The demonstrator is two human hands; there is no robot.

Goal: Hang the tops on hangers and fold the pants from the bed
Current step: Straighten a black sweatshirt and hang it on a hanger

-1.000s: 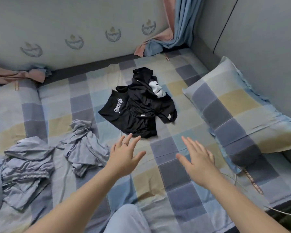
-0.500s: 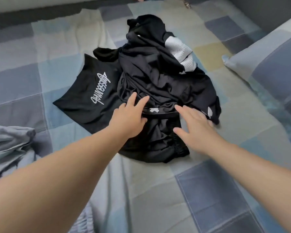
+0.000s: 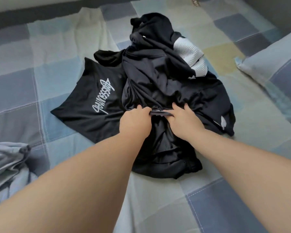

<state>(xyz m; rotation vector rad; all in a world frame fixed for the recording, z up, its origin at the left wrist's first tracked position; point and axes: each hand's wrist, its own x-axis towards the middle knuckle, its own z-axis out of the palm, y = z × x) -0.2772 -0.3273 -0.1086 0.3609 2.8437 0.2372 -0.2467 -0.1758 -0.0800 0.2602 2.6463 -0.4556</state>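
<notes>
Pickup stage, seemingly of the pants (image 3: 165, 148): left hand (image 3: 135, 121) and right hand (image 3: 186, 121) both pinching the waistband (image 3: 160, 113) at 6 o'clock of the black pile (image 3: 158, 84) on the bed (image 3: 158, 202); next calls for lifting clear of the tangled tops (image 3: 94, 98).

My pile of clothes (image 3: 166, 84) is black, one tee (image 3: 81, 108) has white scribbly lettering, plus a white ribbed bit (image 3: 190, 53). The bedsheet (image 3: 57, 78) is blue-grey-yellowish checks; crumpled garment (image 3: 5, 158) looks grey-blue, I think.
</notes>
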